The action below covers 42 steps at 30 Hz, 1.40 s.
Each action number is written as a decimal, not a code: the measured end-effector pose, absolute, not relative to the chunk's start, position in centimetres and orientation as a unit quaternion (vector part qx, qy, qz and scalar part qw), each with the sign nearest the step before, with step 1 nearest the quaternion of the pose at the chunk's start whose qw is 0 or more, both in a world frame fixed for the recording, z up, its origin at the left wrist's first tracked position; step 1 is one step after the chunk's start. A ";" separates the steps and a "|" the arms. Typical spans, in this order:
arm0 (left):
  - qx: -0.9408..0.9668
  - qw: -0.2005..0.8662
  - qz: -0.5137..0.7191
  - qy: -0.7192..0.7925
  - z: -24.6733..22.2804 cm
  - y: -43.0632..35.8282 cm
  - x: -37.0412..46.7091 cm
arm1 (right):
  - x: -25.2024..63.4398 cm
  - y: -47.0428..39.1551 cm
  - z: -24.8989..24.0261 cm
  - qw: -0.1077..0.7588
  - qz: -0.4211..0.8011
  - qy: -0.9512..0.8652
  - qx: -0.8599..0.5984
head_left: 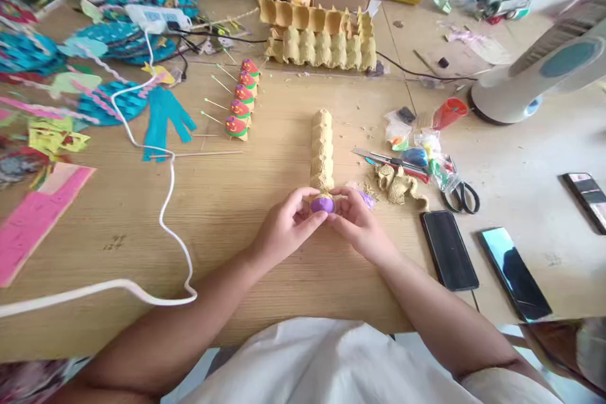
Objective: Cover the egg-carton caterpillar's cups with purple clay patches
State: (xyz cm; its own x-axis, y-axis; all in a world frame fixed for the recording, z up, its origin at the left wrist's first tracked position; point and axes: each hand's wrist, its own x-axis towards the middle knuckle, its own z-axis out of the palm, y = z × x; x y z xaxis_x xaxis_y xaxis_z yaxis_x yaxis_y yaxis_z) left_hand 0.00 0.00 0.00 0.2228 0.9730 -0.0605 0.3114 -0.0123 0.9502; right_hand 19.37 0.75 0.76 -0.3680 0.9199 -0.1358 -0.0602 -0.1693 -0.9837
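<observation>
A strip of egg carton cups (322, 145) lies lengthwise on the table in front of me, and purple clay (322, 204) covers its nearest cup. From the left side, my left hand (286, 224) grips that end cup, thumb on the near face and fingers at the back. My right hand (358, 224) closes on the same cup from the right, with its thumb close to the left thumb. More purple material (366, 199) shows beside the right fingers, partly hidden. Further off to the left stands another carton strip (242, 101) coated in red and green, with small faces.
Right of the strip are a craft knife (379, 156), carton scraps (401, 187), bags of coloured clay (416, 156), black-handled scissors (461, 197) and phones (449, 250). A white cable (166, 202) winds across the left. Egg cartons (322, 38) stand at the back.
</observation>
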 end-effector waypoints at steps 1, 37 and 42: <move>0.631 0.470 0.342 0.514 0.1 0.0 -0.2 | 19.4 0.9 0.7 0.370 0.634 -0.536 -0.418; 0.794 0.106 0.355 0.482 0.2 0.6 -0.7 | 24.4 3.2 1.3 0.100 0.019 -0.760 -0.642; 0.770 0.127 0.405 0.476 0.6 0.7 -0.7 | 23.7 3.0 2.0 0.223 0.065 -0.774 -0.590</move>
State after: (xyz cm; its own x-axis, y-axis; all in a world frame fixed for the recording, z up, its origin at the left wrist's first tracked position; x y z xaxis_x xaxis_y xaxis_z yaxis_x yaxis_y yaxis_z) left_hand -0.70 0.66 0.63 0.2189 0.8363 0.5027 0.6303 -0.5145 0.5815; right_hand 23.74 3.02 2.03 -0.2056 0.9414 0.2675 0.8830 0.2963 -0.3640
